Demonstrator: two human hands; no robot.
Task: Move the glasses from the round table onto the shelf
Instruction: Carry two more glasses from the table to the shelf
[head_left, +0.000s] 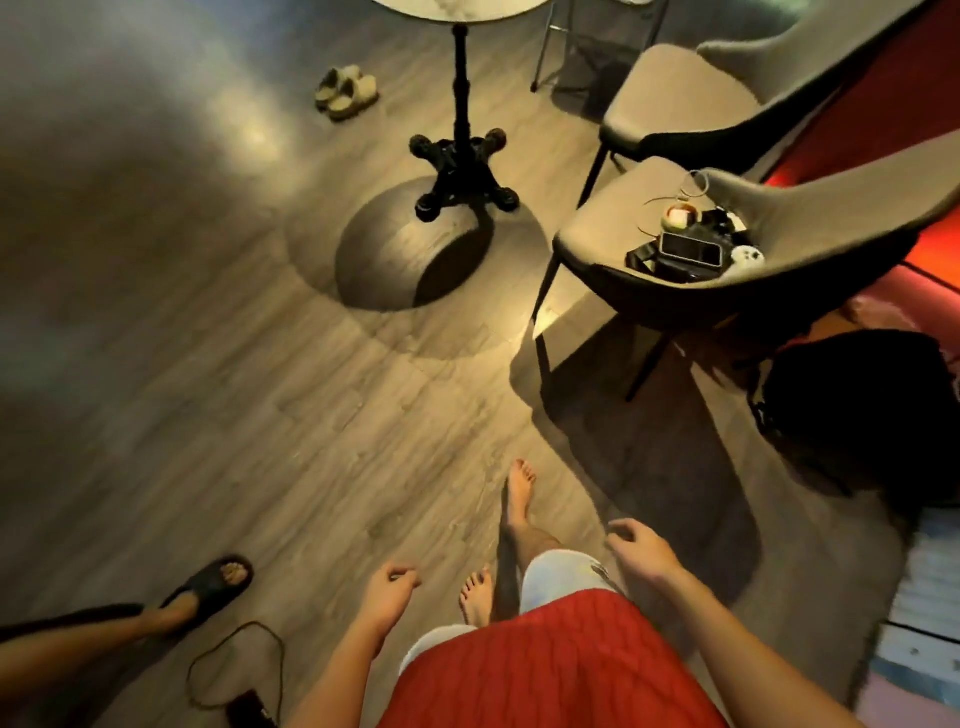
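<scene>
The round table (457, 10) stands at the top centre; only the near rim of its pale top shows, above a black pedestal leg (460, 130) with a four-footed base. No glasses and no shelf are in view. My left hand (389, 587) hangs low at the bottom centre, fingers loosely curled, holding nothing. My right hand (636, 545) hangs to the right of it, fingers apart and empty. Both hands are far from the table, above the wooden floor.
Two grey padded chairs (675, 104) stand right of the table; the nearer one (597, 239) holds a phone, cables and small gadgets. A black bag (857, 415) lies at right. Sandals (347, 91) sit by the table. Another person's sandalled foot (208, 587) and a cable (234, 670) are at lower left.
</scene>
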